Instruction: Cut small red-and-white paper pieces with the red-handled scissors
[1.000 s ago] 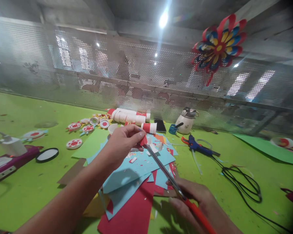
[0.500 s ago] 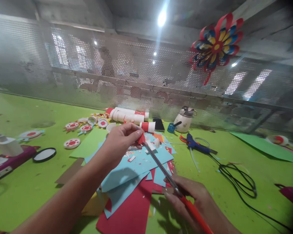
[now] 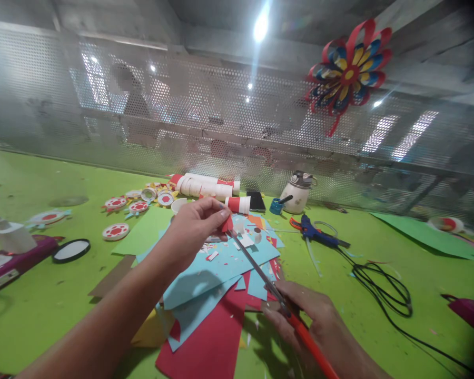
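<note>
My left hand (image 3: 199, 226) pinches a small piece of red paper (image 3: 227, 223) between thumb and fingers. My right hand (image 3: 312, 321) is closed around the red handles of a pair of scissors (image 3: 256, 263). Their long metal blades point away from me and up to the left, the tips meeting the lower edge of the red paper. Beneath lie overlapping sheets of light blue paper (image 3: 237, 258) strewn with tiny red and white scraps, and a red sheet (image 3: 209, 342) nearer to me.
Round red-and-white paper pieces (image 3: 116, 231) lie to the left, beside a black-rimmed disc (image 3: 71, 250) and a purple power strip (image 3: 19, 263). Stacked paper cups (image 3: 205, 187), a phone (image 3: 255, 200) and a bottle (image 3: 295, 193) stand behind. A glue gun (image 3: 319, 231) with coiled cord is right.
Both hands stay nearly in place, the scissors' tips still at the red paper. A small curled white scrap below has shifted. Behind the mesh panel, a person has moved to the left.
</note>
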Demonstrator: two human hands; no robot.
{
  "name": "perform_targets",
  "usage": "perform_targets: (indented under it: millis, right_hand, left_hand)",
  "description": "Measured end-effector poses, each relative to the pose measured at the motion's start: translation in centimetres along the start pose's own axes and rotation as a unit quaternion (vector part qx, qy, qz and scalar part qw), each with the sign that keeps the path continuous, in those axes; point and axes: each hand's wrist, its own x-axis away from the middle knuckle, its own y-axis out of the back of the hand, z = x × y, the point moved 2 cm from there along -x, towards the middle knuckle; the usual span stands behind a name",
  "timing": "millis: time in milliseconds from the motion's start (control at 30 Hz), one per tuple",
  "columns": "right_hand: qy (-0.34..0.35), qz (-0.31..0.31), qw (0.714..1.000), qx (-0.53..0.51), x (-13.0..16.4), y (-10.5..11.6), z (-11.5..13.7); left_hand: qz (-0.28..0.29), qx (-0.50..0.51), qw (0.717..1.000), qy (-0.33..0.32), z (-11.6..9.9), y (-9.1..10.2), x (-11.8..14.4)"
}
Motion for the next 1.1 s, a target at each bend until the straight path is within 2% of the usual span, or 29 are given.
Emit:
perform_targets:
  millis: [100,433,1100]
  right_hand:
    - [-0.013,0.005,1.000,-0.013,-0.1,0.2,0.1]
    - [-0.050,0.089,0.983,-0.154,-0.1,0.6,-0.3]
    - [-0.061,0.125,0.978,-0.156,-0.5,1.1,0.0]
  left_hand:
    - [-0.007,-0.013,1.000,-0.002,-0.1,0.0,0.1]
    - [-0.001,-0.036,0.999,0.007,0.0,0.1,-0.1]
    - [0.013,-0.053,0.998,0.013,0.1,0.1,-0.2]
